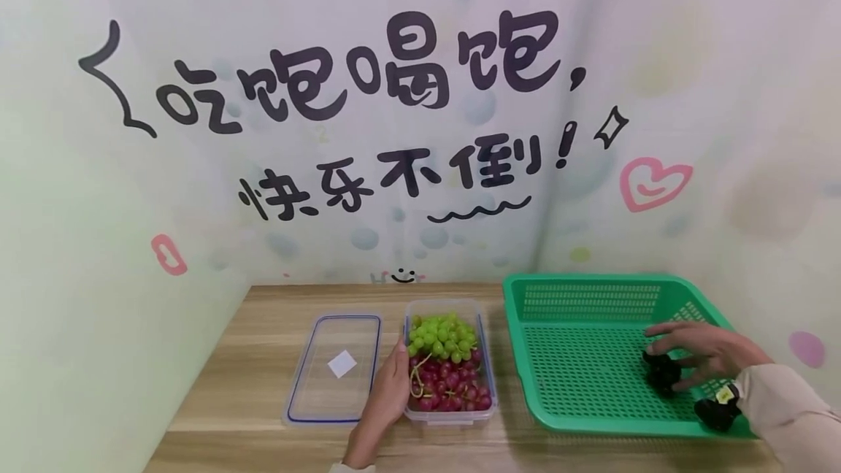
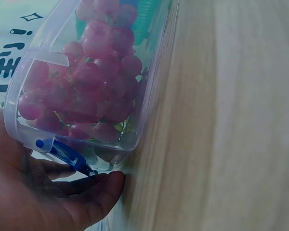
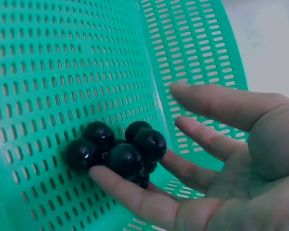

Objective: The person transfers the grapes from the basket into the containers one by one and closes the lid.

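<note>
My left hand (image 1: 391, 384) holds the left side of a clear plastic container (image 1: 450, 417). Its fingers bend along the outer wall beside a blue clip (image 2: 67, 156) in the left wrist view. Inside, green grapes (image 1: 443, 336) lie at the far end and red grapes (image 1: 453, 383) at the near end. Over the right part of a green basket (image 1: 578, 367), my right hand (image 1: 706, 350) spreads its fingers around a small cluster of black grapes (image 3: 125, 156). One fingertip touches a grape in the right wrist view, while the thumb stands away from the cluster.
A clear lid (image 1: 333, 400) with a blue seal and a white square label (image 1: 342, 363) lies left of the container on the wooden table (image 1: 230, 378). Behind the table rises a wall (image 1: 394, 247) with black lettering. The basket's raised rim surrounds the black grapes.
</note>
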Available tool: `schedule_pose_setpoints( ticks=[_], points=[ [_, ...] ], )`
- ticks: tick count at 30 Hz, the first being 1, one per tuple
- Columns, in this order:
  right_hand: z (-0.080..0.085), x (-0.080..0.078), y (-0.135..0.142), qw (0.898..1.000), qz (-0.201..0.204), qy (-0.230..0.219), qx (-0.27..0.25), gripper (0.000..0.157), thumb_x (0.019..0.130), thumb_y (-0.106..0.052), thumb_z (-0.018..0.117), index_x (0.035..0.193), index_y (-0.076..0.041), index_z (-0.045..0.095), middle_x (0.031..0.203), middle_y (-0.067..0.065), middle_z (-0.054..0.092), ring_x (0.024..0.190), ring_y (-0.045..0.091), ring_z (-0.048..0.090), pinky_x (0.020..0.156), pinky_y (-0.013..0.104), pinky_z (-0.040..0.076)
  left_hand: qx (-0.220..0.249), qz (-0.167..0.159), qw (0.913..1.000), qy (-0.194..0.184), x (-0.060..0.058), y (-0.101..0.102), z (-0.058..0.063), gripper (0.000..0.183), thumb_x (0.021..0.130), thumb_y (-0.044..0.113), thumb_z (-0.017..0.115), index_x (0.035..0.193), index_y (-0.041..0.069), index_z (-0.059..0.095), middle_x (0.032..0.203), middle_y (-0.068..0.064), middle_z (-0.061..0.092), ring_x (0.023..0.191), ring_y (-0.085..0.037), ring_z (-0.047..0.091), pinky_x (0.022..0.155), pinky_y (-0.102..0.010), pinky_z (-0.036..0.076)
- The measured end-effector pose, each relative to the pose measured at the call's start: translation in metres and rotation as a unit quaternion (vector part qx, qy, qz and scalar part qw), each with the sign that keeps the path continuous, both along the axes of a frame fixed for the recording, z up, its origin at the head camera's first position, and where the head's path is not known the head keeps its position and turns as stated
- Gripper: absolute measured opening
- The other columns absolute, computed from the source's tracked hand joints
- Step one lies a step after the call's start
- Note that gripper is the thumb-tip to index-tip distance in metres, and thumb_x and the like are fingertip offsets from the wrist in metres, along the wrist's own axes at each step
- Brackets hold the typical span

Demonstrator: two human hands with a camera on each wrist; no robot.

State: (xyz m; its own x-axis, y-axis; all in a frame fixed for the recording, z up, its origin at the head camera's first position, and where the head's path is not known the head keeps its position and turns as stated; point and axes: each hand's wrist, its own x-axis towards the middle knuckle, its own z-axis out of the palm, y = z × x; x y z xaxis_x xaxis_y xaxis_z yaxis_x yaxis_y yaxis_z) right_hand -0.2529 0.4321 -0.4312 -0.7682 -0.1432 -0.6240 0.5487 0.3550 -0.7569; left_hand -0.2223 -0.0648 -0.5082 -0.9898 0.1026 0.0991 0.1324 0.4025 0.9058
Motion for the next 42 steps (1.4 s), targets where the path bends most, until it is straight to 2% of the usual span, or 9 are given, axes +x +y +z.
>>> schedule_pose_setpoints(
  ticks=[2, 4, 7, 9, 18, 29, 33, 36, 42],
  points=[
    [0.000, -0.002, -0.004, 1.000, 0.008, 0.006, 0.008, 0.070, 0.083, -0.013, 0.063, 0.139, 0.002, 0.024, 0.141, 0.034, -0.007, 0.121, 0.059, 0.003, 0.081, 0.051, 0.047, 0.000, -0.001, 1.0000, 0.000, 0.000, -0.001, 0.000, 0.055, 0.100, 0.035, 0.011, 0.142, 0.001, 0.017, 0.146, -0.018, 0.019, 0.134, -0.033, 0.017, 0.108, -0.047, 0.016],
    [-0.001, -0.003, -0.008, 1.000, 0.013, 0.019, 0.019, 0.066, 0.082, -0.009, 0.064, 0.137, 0.005, 0.029, 0.140, 0.035, 0.001, 0.120, 0.055, 0.022, 0.082, 0.048, 0.048, 0.001, -0.002, 1.0000, -0.001, 0.000, -0.001, -0.001, 0.056, 0.100, 0.036, 0.010, 0.142, 0.001, 0.017, 0.146, -0.018, 0.018, 0.134, -0.033, 0.017, 0.108, -0.048, 0.016],
    [-0.003, -0.004, -0.013, 0.998, 0.015, 0.039, 0.036, 0.056, 0.082, -0.005, 0.062, 0.130, 0.008, 0.038, 0.135, 0.034, 0.021, 0.105, 0.038, 0.049, 0.081, 0.044, 0.049, -0.001, -0.002, 1.0000, -0.007, 0.000, -0.001, -0.002, 0.057, 0.099, 0.037, 0.010, 0.143, 0.001, 0.016, 0.146, -0.018, 0.018, 0.134, -0.033, 0.017, 0.108, -0.048, 0.016],
    [-0.004, -0.005, -0.014, 0.998, 0.012, 0.047, 0.045, 0.049, 0.082, -0.003, 0.061, 0.126, 0.009, 0.043, 0.128, 0.031, 0.034, 0.094, 0.027, 0.055, 0.081, 0.042, 0.050, -0.003, -0.002, 0.9999, -0.012, 0.000, -0.001, -0.002, 0.056, 0.099, 0.037, 0.010, 0.143, 0.002, 0.016, 0.146, -0.018, 0.018, 0.134, -0.033, 0.017, 0.108, -0.047, 0.016],
    [-0.008, -0.009, -0.017, 0.993, 0.035, 0.098, 0.051, 0.041, 0.083, -0.005, 0.061, 0.118, 0.010, 0.047, 0.117, 0.019, 0.048, 0.092, 0.022, 0.056, 0.081, 0.041, 0.050, -0.009, 0.010, 0.9999, 0.008, 0.001, -0.003, 0.001, 0.055, 0.100, 0.033, 0.012, 0.140, -0.004, 0.021, 0.144, -0.022, 0.022, 0.132, -0.036, 0.020, 0.107, -0.048, 0.018],
    [-0.004, -0.006, -0.021, 0.992, 0.050, 0.084, 0.083, 0.058, 0.081, -0.015, 0.066, 0.127, 0.010, 0.041, 0.130, 0.034, 0.030, 0.096, 0.024, 0.055, 0.076, 0.041, 0.051, -0.003, -0.003, 1.0000, 0.007, -0.002, -0.003, -0.002, 0.056, 0.100, 0.034, 0.010, 0.141, -0.002, 0.019, 0.145, -0.021, 0.020, 0.133, -0.034, 0.018, 0.107, -0.048, 0.017],
    [-0.002, -0.006, -0.024, 0.993, 0.046, 0.049, 0.093, 0.062, 0.080, -0.016, 0.068, 0.129, 0.007, 0.039, 0.122, 0.030, 0.039, 0.088, 0.026, 0.056, 0.072, 0.043, 0.051, -0.003, 0.000, 1.0000, 0.009, -0.001, -0.002, -0.002, 0.055, 0.100, 0.033, 0.012, 0.141, -0.003, 0.020, 0.145, -0.021, 0.021, 0.133, -0.034, 0.019, 0.107, -0.048, 0.018],
    [-0.002, -0.007, -0.025, 0.994, 0.039, 0.033, 0.097, 0.059, 0.080, -0.012, 0.066, 0.129, 0.006, 0.040, 0.117, 0.024, 0.044, 0.082, 0.026, 0.056, 0.071, 0.044, 0.051, -0.003, 0.005, 0.9997, 0.022, 0.000, -0.001, -0.001, 0.054, 0.101, 0.031, 0.013, 0.140, -0.005, 0.021, 0.144, -0.022, 0.023, 0.132, -0.036, 0.021, 0.106, -0.049, 0.019],
    [-0.006, -0.008, -0.023, 0.992, 0.045, 0.039, 0.107, 0.041, 0.082, -0.003, 0.060, 0.121, 0.004, 0.049, 0.130, 0.034, 0.026, 0.083, 0.025, 0.055, 0.068, 0.042, 0.051, -0.006, 0.005, 0.9999, 0.014, 0.000, -0.002, 0.000, 0.054, 0.100, 0.032, 0.012, 0.140, -0.004, 0.021, 0.144, -0.022, 0.022, 0.132, -0.035, 0.020, 0.107, -0.049, 0.018]
  ],
)
